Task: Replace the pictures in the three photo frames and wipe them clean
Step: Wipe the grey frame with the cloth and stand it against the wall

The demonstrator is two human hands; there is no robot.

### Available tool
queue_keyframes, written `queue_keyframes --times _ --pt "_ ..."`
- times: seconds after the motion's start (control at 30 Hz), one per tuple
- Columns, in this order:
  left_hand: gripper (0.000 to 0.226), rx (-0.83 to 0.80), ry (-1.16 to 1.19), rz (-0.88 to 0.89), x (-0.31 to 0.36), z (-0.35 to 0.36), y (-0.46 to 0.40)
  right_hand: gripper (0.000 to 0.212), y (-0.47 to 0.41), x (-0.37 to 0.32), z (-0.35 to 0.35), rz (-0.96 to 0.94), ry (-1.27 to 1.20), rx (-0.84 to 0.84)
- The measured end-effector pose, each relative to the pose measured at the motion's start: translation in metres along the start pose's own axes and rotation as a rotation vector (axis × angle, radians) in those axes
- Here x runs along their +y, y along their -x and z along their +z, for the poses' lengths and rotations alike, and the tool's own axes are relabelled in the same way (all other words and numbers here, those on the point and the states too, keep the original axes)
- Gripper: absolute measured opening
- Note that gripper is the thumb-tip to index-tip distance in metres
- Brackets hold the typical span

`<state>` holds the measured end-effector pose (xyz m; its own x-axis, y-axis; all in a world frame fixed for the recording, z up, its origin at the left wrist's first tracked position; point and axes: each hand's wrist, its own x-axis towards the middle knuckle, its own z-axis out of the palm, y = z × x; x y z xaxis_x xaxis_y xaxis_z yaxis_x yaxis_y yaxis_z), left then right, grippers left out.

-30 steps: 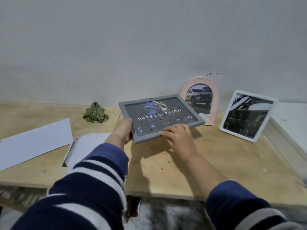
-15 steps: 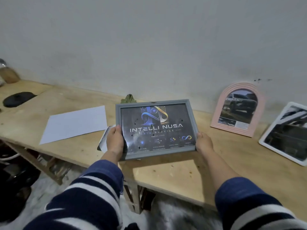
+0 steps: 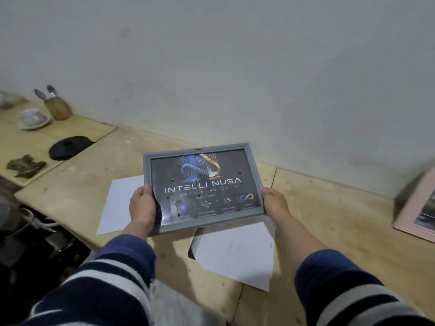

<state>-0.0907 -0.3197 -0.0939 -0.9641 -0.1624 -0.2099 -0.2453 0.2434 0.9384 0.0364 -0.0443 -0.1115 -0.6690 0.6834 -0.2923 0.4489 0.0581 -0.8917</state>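
I hold a grey photo frame with a dark "INTELLI NUSA" picture above the wooden table, tilted toward me. My left hand grips its left edge, thumb on the glass. My right hand grips its right edge. A pink arched frame stands at the far right, cut off by the image edge and blurred. Two white sheets lie under the frame: one sheet to the left, another sheet with a dark corner below. The green cloth is hidden behind the frame.
To the left, a lower wooden surface carries a black round lid, a dark crumpled rag, a white cup on a saucer and a wooden holder with spoons. A grey wall runs behind the table.
The view has swung left, so the white frame has left the picture. Both hands now grip the grey frame by its sides; earlier the right hand lay on its front.
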Motion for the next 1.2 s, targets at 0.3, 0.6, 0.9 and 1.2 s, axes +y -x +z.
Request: queue_keyframes --times 0.3,0.6,0.9,1.2 --pt "0.022 -0.002 0.064 -0.120 -0.007 -0.022 -0.089 0.040 -0.091 -0.040 0.058 -0.007 0.383 0.115" --pt "0.023 -0.007 0.117 -0.176 -0.014 -0.030 -0.114 0.068 -0.128 -0.040 0.103 -0.155 0.510 -0.055" --pt "0.021 -0.103 0.079 -0.156 -0.005 0.006 -0.077 0.064 -0.093 -0.024 0.029 -0.067 0.235 0.146" --pt "0.019 -0.316 0.054 -0.132 -0.001 0.087 0.044 0.069 0.010 0.072 -0.149 0.015 0.520 0.395"
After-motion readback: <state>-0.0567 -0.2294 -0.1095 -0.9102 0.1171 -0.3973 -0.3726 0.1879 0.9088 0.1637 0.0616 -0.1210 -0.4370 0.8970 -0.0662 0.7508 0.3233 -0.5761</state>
